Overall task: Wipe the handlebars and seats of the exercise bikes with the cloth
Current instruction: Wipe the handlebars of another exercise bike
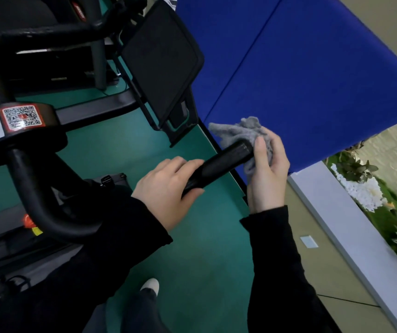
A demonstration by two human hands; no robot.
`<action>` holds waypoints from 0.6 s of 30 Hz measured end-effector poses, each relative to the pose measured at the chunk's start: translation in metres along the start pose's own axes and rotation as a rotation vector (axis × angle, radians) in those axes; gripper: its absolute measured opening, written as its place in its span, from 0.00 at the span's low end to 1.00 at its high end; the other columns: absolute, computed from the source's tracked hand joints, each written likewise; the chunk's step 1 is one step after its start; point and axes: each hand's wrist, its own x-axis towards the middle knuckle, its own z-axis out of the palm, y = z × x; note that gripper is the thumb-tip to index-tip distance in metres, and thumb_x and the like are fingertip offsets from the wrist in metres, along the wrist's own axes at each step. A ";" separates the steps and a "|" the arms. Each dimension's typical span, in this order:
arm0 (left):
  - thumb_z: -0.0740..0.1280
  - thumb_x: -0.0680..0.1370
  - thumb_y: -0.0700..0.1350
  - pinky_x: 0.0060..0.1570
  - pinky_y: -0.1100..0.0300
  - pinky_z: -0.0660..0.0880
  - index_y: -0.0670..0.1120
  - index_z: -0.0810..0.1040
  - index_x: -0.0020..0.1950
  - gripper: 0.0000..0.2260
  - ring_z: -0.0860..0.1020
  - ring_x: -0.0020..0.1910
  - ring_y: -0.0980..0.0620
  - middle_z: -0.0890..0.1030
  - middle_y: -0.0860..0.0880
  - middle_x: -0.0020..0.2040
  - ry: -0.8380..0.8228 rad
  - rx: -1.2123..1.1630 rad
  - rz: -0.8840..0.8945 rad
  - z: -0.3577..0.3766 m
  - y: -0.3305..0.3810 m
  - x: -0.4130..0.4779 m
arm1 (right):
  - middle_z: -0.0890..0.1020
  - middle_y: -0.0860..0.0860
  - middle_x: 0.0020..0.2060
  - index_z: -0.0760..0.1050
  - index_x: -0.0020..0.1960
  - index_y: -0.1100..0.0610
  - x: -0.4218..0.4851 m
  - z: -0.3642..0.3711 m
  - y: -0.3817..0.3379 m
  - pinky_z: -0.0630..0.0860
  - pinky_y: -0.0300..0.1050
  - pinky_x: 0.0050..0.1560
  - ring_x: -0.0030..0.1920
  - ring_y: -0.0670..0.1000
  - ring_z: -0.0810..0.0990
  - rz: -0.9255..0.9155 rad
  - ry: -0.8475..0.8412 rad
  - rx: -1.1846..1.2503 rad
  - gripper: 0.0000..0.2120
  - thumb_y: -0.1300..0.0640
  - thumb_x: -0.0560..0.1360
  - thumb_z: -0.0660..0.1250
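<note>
Blue padded panels fill the upper right of what I see, standing at the edge of the teal floor that runs under everything else. On that floor the black exercise bike takes up the left side, its frame carrying a red-bordered QR sticker with a white one just beside it. A dark flat screen sits tilted on its mount above the floor, between the bike and the blue panels. From the frame the black handlebar curves down and round, then runs out toward the right, ending in a straight grip. My left hand, in a black sleeve, is clenched around the middle of that grip, fingers over the top and thumb underneath. My right hand is at the very tip of the bar, grasping the grey cloth: the cloth is bunched in the palm and pressed against the bar's end, thumb lying across the front of it, and a loose corner sticks out toward the upper left. The two hands are near each other with a bare stretch of grip between them. Low in the centre, a white shoe tip shows on the floor. I cannot see a seat on this bike from here.
</note>
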 end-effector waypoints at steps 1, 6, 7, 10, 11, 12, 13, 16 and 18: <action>0.69 0.74 0.50 0.51 0.48 0.75 0.49 0.73 0.66 0.21 0.75 0.54 0.45 0.77 0.49 0.52 0.007 -0.001 0.004 0.000 0.000 0.000 | 0.80 0.54 0.54 0.74 0.57 0.56 -0.006 0.000 0.005 0.70 0.56 0.67 0.59 0.55 0.78 0.058 0.022 0.118 0.08 0.62 0.81 0.58; 0.69 0.74 0.49 0.49 0.48 0.76 0.48 0.73 0.65 0.21 0.76 0.53 0.44 0.78 0.48 0.51 0.028 0.008 0.016 0.001 0.000 -0.001 | 0.80 0.55 0.57 0.69 0.66 0.65 -0.033 0.004 0.020 0.74 0.46 0.64 0.58 0.52 0.79 0.177 0.106 0.442 0.15 0.68 0.80 0.57; 0.69 0.74 0.49 0.49 0.48 0.76 0.48 0.73 0.66 0.21 0.75 0.53 0.44 0.78 0.48 0.52 0.028 0.010 0.016 0.001 0.000 -0.001 | 0.80 0.56 0.56 0.69 0.66 0.65 -0.037 0.007 0.022 0.74 0.47 0.63 0.57 0.52 0.78 0.188 0.123 0.443 0.15 0.69 0.80 0.58; 0.68 0.74 0.50 0.50 0.48 0.75 0.49 0.72 0.66 0.21 0.75 0.54 0.45 0.77 0.48 0.53 0.024 0.017 0.018 0.000 0.000 0.000 | 0.78 0.60 0.55 0.70 0.63 0.65 -0.043 0.019 0.026 0.73 0.53 0.62 0.56 0.56 0.77 0.212 0.160 0.442 0.14 0.71 0.78 0.58; 0.68 0.74 0.50 0.50 0.48 0.75 0.49 0.72 0.66 0.21 0.75 0.54 0.45 0.77 0.49 0.53 0.026 0.018 0.020 0.000 -0.001 0.000 | 0.78 0.60 0.54 0.70 0.62 0.65 -0.043 0.023 0.026 0.73 0.53 0.61 0.56 0.57 0.76 0.217 0.161 0.449 0.14 0.72 0.78 0.58; 0.68 0.74 0.50 0.50 0.49 0.75 0.49 0.72 0.66 0.21 0.75 0.54 0.45 0.77 0.49 0.53 0.027 0.017 0.019 0.000 -0.001 0.000 | 0.78 0.60 0.53 0.71 0.61 0.64 -0.043 0.026 0.026 0.74 0.52 0.60 0.55 0.57 0.76 0.225 0.157 0.458 0.13 0.72 0.78 0.58; 0.68 0.74 0.50 0.51 0.48 0.75 0.49 0.72 0.66 0.21 0.74 0.55 0.45 0.77 0.49 0.53 0.027 0.016 0.018 0.000 -0.001 0.000 | 0.78 0.59 0.53 0.71 0.61 0.64 -0.042 0.028 0.027 0.74 0.51 0.59 0.55 0.56 0.77 0.237 0.147 0.471 0.13 0.73 0.78 0.57; 0.69 0.74 0.50 0.52 0.48 0.74 0.49 0.72 0.67 0.21 0.74 0.56 0.45 0.77 0.48 0.54 0.022 0.003 0.016 0.001 -0.002 0.001 | 0.75 0.63 0.58 0.67 0.66 0.69 -0.041 0.031 0.029 0.68 0.58 0.66 0.60 0.61 0.74 0.293 0.114 0.493 0.16 0.74 0.78 0.56; 0.69 0.74 0.49 0.51 0.49 0.74 0.49 0.73 0.66 0.21 0.74 0.55 0.45 0.77 0.48 0.54 0.025 -0.015 0.013 0.002 -0.003 0.001 | 0.73 0.67 0.62 0.65 0.67 0.70 -0.042 0.031 0.030 0.63 0.64 0.71 0.65 0.67 0.71 0.314 0.092 0.469 0.18 0.74 0.78 0.55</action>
